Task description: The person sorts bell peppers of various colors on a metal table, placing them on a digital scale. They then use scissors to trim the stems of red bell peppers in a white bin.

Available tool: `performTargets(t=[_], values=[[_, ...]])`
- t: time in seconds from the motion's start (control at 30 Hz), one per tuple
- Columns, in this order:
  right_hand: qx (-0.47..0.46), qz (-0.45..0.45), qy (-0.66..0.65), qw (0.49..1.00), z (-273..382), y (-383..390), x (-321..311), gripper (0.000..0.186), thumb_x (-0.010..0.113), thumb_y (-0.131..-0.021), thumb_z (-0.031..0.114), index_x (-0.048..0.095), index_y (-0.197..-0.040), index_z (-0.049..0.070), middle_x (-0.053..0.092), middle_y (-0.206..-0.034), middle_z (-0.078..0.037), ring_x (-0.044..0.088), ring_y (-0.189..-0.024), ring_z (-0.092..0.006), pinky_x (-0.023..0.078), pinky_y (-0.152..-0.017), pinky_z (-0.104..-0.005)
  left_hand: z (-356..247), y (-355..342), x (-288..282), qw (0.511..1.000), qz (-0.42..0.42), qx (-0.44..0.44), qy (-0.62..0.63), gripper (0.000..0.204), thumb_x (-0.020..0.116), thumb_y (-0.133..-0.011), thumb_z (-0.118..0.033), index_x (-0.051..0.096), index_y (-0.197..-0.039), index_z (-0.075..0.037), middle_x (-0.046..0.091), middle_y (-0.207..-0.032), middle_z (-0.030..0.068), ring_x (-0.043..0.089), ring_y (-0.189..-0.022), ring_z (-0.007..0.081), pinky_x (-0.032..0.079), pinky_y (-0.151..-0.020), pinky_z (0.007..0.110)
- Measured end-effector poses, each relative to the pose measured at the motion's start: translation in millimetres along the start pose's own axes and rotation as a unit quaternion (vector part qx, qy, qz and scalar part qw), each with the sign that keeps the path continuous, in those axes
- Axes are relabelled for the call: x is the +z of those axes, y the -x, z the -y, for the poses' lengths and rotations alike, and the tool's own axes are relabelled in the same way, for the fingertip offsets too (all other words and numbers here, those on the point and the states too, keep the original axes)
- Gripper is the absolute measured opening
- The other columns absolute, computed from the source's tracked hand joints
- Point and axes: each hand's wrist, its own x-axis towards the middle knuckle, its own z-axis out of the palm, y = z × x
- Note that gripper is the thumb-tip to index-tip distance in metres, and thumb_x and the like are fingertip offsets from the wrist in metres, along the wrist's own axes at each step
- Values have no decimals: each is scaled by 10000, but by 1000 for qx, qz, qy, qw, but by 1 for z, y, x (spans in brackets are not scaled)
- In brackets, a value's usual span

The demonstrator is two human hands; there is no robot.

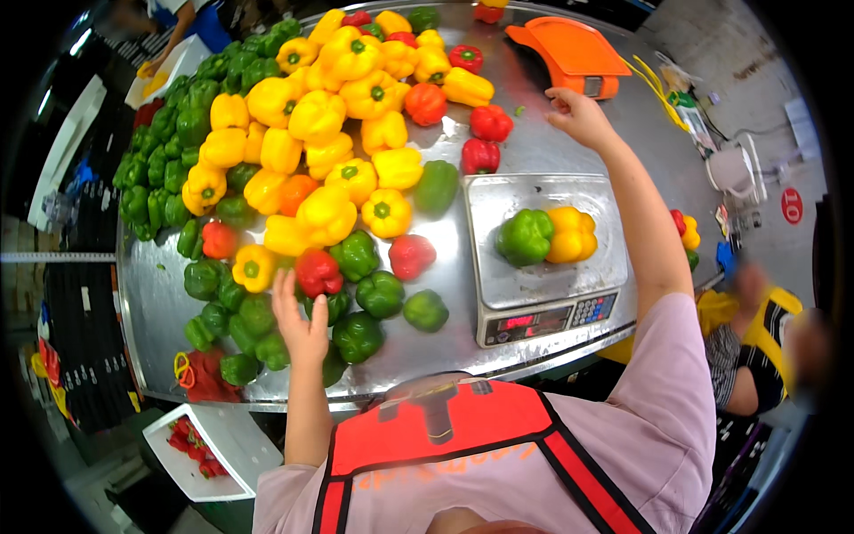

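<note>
Hovering over near left part of steel table: left hand, thumb spread wide from fingers, nothing visibly held. Red pepper just ahead and right, between thumb and fingertips; contact unclear. Left hand nearer by far. Pepper glossy, blocky-round, long axis unclear, amid green peppers. Right hand loosely curled, empty, beside orange scale toward table's far right corner.
</note>
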Motion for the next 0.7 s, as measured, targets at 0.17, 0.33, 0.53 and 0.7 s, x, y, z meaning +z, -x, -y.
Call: performTargets(t=[0.17, 0.33, 0.53, 0.7], values=[[3, 39, 93, 995, -15, -111, 45, 571, 703, -764, 338, 560, -1242, 60, 660, -1060, -174, 632, -996, -303, 492, -866, -389, 15, 9, -35, 995, -68, -26, -72, 410, 611, -850, -151, 552, -1227, -4, 435, -1382, 189, 413, -1269, 342, 312, -1053, 419], [18, 1, 182, 983, -2, -188, 95, 685, 669, -774, 418, 469, -1329, 69, 619, -1155, -197, 594, -1079, -318, 471, -905, -417, 22, 30, -64, 980, -92, -70, -164, 400, 630, -827, -96, 562, -1211, -3, 453, -1362, 193, 440, -1242, 347, 335, -1035, 417], [23, 7, 189, 982, 13, -225, 151, 763, 710, -737, 426, 420, -1349, 74, 529, -1249, -192, 530, -1119, -352, 450, -924, -409, 29, 50, -70, 968, -98, -90, -213, 388, 633, -805, -30, 569, -1186, 4, 483, -1329, 200, 469, -1217, 340, 364, -1012, 408], [45, 11, 134, 990, -32, -242, 163, 776, 765, -685, 419, 457, -1291, 44, 617, -1118, -204, 584, -1059, -347, 476, -907, -400, 33, 43, -67, 967, -97, -99, -215, 380, 629, -812, -36, 565, -1185, 1, 491, -1321, 192, 470, -1213, 344, 361, -1013, 409]])
